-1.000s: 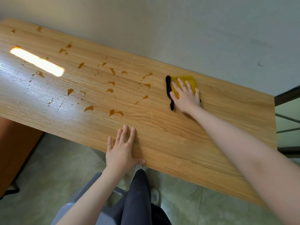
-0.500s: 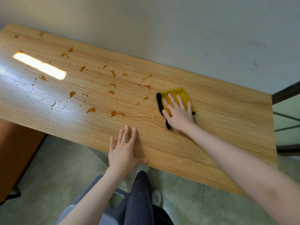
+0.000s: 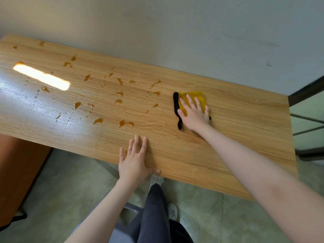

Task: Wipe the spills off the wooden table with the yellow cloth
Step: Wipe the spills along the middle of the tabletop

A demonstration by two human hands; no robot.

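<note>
**Under the right palm: cloth pressed flat, spills waiting to its left**

Under the right hand (image 3: 194,113) lies the yellow cloth (image 3: 194,98), folded into a small pad with a black edge running down its left side. The fingers are straight and spread, pressing the cloth flat against the wooden table (image 3: 236,137); nothing is curled round it or pinched, so the hand bears down on the cloth without grasping it. Its yellow top shows beyond the fingertips, and the black edge trails out past the heel of the hand.

Just left of the cloth's black edge sit the nearest brown spills (image 3: 156,93), a few small drops. Farther left, well apart from the hand, the larger blots and streaks are scattered across the middle of the board, thinning out toward a bright glare patch (image 3: 41,77) and the far left corner.

The left hand (image 3: 135,162) rests open and flat at the near edge of the table, fingers straight, holding nothing; it seems to brace the body.

By my reading, the wiping is at an early stage: most spills are untouched. The next stroke calls for sliding the pad leftward under steady pressure, through the closest drops first, keeping the palm flat so the fold does not bunch or smear the liquid.
</note>
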